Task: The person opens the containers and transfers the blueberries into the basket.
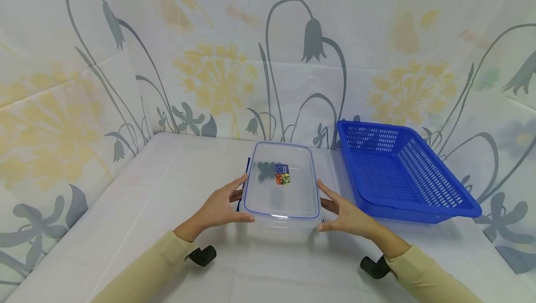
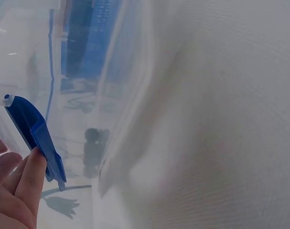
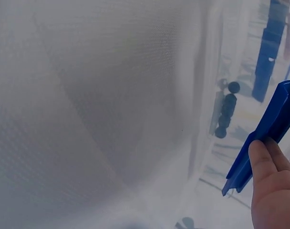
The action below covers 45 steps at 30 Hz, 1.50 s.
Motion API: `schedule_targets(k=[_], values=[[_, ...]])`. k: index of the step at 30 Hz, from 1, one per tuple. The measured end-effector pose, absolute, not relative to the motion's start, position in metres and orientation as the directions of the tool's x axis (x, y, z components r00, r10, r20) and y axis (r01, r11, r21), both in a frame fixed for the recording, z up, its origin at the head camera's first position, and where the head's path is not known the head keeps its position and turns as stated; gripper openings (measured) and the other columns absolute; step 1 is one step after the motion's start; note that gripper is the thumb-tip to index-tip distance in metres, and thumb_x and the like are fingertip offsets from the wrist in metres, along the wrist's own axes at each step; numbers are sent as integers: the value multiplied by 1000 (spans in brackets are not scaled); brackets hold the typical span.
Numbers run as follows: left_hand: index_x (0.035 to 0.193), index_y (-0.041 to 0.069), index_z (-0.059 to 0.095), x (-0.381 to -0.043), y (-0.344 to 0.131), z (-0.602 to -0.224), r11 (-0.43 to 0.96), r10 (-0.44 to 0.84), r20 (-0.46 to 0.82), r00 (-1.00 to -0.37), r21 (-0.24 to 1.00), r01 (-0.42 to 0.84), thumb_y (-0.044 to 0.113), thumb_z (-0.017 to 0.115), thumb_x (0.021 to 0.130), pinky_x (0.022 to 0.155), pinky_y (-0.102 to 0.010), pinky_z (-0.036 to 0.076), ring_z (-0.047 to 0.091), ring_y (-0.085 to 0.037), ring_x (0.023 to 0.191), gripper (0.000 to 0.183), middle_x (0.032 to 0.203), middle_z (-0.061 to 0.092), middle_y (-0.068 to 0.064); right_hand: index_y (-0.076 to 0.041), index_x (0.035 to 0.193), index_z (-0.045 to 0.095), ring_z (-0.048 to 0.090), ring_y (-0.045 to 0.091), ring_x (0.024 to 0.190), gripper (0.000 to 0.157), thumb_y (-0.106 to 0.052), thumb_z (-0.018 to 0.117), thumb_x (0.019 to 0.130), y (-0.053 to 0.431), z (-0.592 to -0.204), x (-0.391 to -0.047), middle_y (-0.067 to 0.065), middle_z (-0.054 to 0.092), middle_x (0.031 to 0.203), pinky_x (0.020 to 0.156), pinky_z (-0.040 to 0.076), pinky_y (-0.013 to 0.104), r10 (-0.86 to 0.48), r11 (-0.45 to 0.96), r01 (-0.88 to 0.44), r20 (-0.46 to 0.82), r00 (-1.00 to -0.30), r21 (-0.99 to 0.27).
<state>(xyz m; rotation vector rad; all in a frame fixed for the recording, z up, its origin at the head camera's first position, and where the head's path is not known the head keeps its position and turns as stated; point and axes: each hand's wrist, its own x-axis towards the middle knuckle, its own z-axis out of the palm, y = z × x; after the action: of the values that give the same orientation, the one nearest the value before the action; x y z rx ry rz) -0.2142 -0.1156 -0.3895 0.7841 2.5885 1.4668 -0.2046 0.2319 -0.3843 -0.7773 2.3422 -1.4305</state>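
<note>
The clear box sat on the table btwn the L hand and R hand, w/ its lid on top. Neither hand was gripping: L fingers touched the L clip, R fingers the R clip, all pretty straight, w/ thumbs by the near corners. Both clips were blue and prob. not snapped flat. Dark round stuff showed thru the lid; couldn't tell what. A blue basket sat just past the R hand. To work the clips well, I'd say both hands needed to push evenly, b/c 1 hard shove could've slid the box.
</note>
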Motion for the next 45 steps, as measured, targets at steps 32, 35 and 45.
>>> schedule_targets(k=[32,35,45], values=[[149,7,8,-231,-127,-335,65,442,149,-885,978,198,33,74,80,102,-46,34,39,-33,127,99,151,21,-16,4,146,2,26,32,134,90,4,66,83,204,-334,-206,27,18,143,100,35,27,-399,0,-58,54,-915,-998],[148,7,19,-232,-130,-319,142,354,49,-934,984,105,25,72,83,98,-44,40,51,-30,117,86,143,36,-17,5,146,11,47,22,115,79,8,61,85,195,-329,-208,25,28,134,93,44,22,-393,-47,-76,88,-915,-996],[148,7,22,-249,-168,-309,173,361,-11,-932,983,55,19,64,90,90,-45,47,59,-23,104,73,141,38,-20,-3,147,17,54,17,93,80,7,63,83,154,-324,-221,19,32,133,85,48,24,-343,13,-49,42,-938,-999]])
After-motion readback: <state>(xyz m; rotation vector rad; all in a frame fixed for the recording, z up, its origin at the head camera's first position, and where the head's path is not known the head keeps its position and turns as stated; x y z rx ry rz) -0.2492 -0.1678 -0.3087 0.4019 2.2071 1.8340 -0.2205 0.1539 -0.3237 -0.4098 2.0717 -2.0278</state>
